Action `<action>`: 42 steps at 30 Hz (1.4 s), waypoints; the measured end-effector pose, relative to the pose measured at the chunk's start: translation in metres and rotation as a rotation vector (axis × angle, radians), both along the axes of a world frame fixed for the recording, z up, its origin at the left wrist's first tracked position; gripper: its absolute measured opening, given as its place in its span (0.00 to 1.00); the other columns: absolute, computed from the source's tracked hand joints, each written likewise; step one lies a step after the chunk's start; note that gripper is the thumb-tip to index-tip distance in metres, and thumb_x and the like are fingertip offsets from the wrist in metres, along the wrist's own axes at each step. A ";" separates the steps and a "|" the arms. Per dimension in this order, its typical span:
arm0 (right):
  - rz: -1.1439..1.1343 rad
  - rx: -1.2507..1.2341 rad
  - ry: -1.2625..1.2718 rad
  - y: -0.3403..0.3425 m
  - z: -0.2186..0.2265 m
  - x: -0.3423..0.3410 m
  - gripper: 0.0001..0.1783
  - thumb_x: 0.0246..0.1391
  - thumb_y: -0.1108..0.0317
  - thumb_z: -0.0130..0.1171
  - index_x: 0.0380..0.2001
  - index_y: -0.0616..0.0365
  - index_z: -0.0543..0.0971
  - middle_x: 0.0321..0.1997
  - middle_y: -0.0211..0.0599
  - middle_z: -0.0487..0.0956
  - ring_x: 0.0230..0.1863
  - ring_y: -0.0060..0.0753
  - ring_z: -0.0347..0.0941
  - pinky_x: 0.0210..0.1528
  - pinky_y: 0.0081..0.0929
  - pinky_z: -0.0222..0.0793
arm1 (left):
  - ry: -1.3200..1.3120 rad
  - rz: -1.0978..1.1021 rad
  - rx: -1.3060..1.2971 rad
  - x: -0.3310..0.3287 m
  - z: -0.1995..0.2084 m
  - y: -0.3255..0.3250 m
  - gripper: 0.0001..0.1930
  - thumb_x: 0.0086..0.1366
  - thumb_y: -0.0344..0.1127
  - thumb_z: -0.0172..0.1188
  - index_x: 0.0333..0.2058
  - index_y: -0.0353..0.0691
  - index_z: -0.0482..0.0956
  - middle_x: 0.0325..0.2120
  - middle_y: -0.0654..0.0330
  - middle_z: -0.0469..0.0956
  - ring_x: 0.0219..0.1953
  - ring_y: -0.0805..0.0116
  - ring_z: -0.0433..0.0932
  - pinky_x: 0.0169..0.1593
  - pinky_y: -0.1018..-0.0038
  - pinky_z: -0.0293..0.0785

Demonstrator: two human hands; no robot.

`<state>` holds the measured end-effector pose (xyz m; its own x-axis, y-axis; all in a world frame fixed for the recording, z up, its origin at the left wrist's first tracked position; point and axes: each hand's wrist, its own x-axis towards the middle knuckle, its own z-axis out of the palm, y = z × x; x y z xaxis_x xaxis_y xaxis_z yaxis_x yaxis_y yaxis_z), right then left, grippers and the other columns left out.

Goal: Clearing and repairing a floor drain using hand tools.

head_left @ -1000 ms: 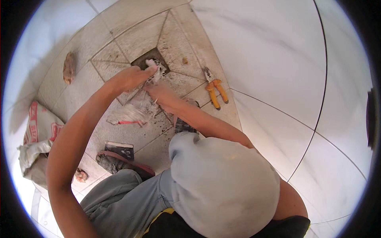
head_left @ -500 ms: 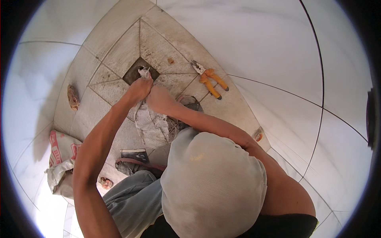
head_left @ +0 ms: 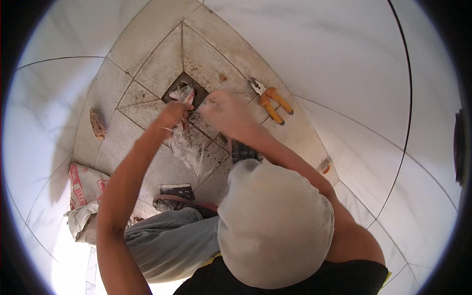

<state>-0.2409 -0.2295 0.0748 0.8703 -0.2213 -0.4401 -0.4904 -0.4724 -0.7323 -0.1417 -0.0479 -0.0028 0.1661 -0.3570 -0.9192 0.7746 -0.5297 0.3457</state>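
My left hand [head_left: 172,114] is closed around a crumpled piece of white woven sack [head_left: 183,92]. The upper end of that piece bunches over the dark square drain opening [head_left: 200,95] in the floor. Below the hand, frayed white sack material [head_left: 187,151] hangs or lies over the tiles. Just right of the drain is my right hand [head_left: 223,110], apart from the left one and smeared by motion. Its fingers cannot be made out. Pliers with orange handles [head_left: 273,102] lie on the tiles to its right.
Marble-look wall tiles [head_left: 344,64] rise close on both sides. A red-and-white sack [head_left: 86,186] leans at the lower left. Brown chunks lie by the left wall [head_left: 97,124] and right wall [head_left: 325,165]. A sandalled foot [head_left: 174,200] and a pale cap [head_left: 275,226] fill the lower middle.
My right hand has moved away from my left, to the right. The sack piece below the hands has shifted and looks narrower and more frayed. The view has shifted slightly.
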 end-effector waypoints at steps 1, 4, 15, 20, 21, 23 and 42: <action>0.046 -0.325 0.016 -0.025 0.012 -0.008 0.35 0.47 0.51 0.65 0.54 0.63 0.71 0.58 0.54 0.70 0.60 0.53 0.65 0.59 0.44 0.62 | 0.006 0.012 0.019 -0.004 0.002 -0.001 0.12 0.60 0.38 0.58 0.25 0.34 0.76 0.21 0.56 0.76 0.23 0.62 0.75 0.29 0.62 0.71; 0.140 -0.745 0.208 -0.087 0.001 -0.055 0.49 0.43 0.56 0.70 0.65 0.62 0.57 0.64 0.56 0.60 0.66 0.59 0.53 0.65 0.48 0.54 | -0.242 -0.106 0.163 -0.021 0.001 -0.025 0.16 0.64 0.42 0.55 0.33 0.30 0.78 0.23 0.55 0.73 0.29 0.58 0.75 0.38 0.63 0.68; 0.024 -0.109 0.183 -0.100 0.010 -0.038 0.31 0.48 0.72 0.59 0.56 0.64 0.63 0.44 0.51 0.77 0.45 0.45 0.75 0.49 0.39 0.70 | -0.737 -0.418 0.235 -0.036 0.017 -0.029 0.20 0.57 0.45 0.55 0.29 0.30 0.82 0.35 0.39 0.80 0.42 0.41 0.79 0.47 0.56 0.75; -0.132 0.492 0.669 -0.059 0.022 -0.007 0.17 0.43 0.70 0.61 0.37 0.67 0.76 0.20 0.43 0.77 0.20 0.43 0.76 0.31 0.36 0.74 | -0.654 -0.623 0.202 -0.036 -0.024 -0.037 0.20 0.58 0.47 0.55 0.31 0.32 0.83 0.35 0.42 0.81 0.41 0.47 0.81 0.46 0.59 0.77; -0.068 0.526 0.763 -0.028 0.013 0.007 0.18 0.42 0.71 0.60 0.39 0.66 0.76 0.21 0.43 0.78 0.23 0.43 0.76 0.31 0.37 0.73 | -0.710 -0.754 0.206 -0.030 -0.036 -0.005 0.21 0.58 0.48 0.56 0.31 0.32 0.83 0.34 0.42 0.81 0.41 0.48 0.81 0.46 0.59 0.77; -0.039 0.512 0.858 -0.006 0.019 0.024 0.19 0.41 0.72 0.60 0.41 0.64 0.76 0.23 0.44 0.78 0.25 0.43 0.76 0.31 0.37 0.73 | -0.777 -0.879 0.149 -0.031 -0.045 -0.002 0.21 0.58 0.48 0.56 0.32 0.32 0.83 0.34 0.43 0.81 0.41 0.48 0.81 0.46 0.60 0.77; -0.401 0.790 1.043 0.027 0.016 0.029 0.22 0.47 0.74 0.58 0.48 0.63 0.73 0.68 0.55 0.51 0.65 0.69 0.56 0.62 0.74 0.57 | 0.132 -0.128 -0.199 0.012 -0.006 -0.008 0.17 0.65 0.52 0.58 0.34 0.43 0.79 0.23 0.64 0.75 0.19 0.72 0.69 0.21 0.73 0.65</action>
